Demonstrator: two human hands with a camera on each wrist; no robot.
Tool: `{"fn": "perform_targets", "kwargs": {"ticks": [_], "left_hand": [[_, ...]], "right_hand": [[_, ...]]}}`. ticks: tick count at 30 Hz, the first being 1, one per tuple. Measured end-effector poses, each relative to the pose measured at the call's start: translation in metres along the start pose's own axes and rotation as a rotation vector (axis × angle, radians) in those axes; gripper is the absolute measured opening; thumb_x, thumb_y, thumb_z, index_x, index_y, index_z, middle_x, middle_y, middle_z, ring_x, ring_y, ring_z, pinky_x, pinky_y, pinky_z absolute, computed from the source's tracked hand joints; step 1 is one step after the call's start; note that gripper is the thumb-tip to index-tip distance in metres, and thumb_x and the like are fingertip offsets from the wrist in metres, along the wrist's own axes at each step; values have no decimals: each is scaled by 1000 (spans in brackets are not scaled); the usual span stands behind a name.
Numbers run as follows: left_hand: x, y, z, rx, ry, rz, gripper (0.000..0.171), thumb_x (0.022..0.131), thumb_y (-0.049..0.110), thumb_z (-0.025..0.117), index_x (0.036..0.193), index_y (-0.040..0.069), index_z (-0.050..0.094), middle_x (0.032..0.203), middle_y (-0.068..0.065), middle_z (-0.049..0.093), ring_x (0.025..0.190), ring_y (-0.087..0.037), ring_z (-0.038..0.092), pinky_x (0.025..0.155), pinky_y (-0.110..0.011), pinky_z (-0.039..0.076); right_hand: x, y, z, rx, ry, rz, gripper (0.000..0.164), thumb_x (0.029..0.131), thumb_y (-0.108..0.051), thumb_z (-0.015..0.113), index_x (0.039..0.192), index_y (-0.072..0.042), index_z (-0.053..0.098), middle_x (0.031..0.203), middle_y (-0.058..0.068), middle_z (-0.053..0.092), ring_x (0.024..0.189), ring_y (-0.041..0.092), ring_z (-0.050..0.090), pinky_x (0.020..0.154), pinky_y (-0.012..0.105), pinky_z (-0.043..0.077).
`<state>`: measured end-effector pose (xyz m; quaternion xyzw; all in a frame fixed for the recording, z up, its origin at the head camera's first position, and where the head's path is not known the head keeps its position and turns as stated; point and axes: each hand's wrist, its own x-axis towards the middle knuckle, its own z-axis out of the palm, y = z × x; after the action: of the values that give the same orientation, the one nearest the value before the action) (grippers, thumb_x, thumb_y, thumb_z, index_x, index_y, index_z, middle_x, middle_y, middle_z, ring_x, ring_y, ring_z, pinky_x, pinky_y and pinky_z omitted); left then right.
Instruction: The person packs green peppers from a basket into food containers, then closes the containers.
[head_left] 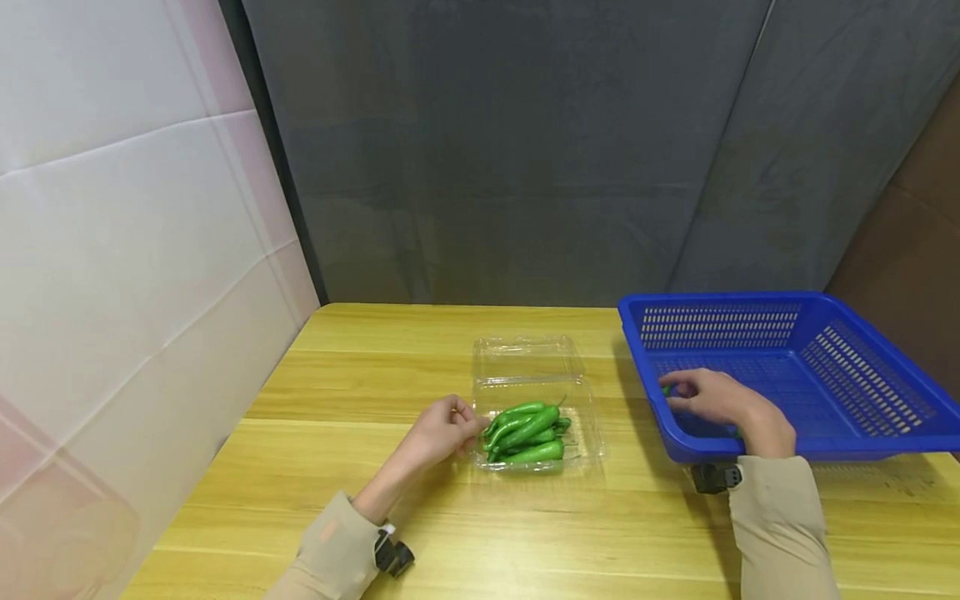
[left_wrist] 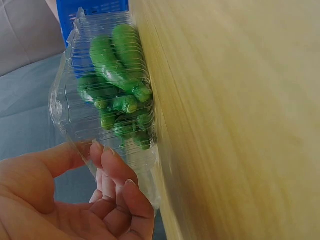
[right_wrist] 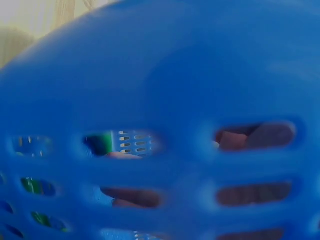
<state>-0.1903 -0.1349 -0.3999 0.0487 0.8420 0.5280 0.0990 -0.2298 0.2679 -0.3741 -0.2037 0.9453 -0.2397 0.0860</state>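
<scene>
As the head view shows, the left hand (head_left: 441,433) pinches the clear box (head_left: 528,381) of green peppers (head_left: 528,427); the right hand (head_left: 716,400) is inside the basket (head_left: 798,379). Left wrist: fingertips (left_wrist: 112,159) at the edge. Right wrist: slotted wall (right_wrist: 187,100) (holding a pepper or not, I cannot tell).
</scene>
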Motion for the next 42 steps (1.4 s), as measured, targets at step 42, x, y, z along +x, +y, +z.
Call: {"fn": "perform_targets", "kwargs": {"ticks": [42], "left_hand": [[0, 2, 2, -16, 10, -9, 18, 97, 12, 69, 93, 1, 55, 74, -11, 62, 62, -19, 57, 60, -31, 51]], "right_hand": [[-9, -2, 0, 96, -83, 212, 20, 80, -2, 66, 98, -7, 62, 82, 5, 51, 74, 22, 46, 65, 34, 36]]}}
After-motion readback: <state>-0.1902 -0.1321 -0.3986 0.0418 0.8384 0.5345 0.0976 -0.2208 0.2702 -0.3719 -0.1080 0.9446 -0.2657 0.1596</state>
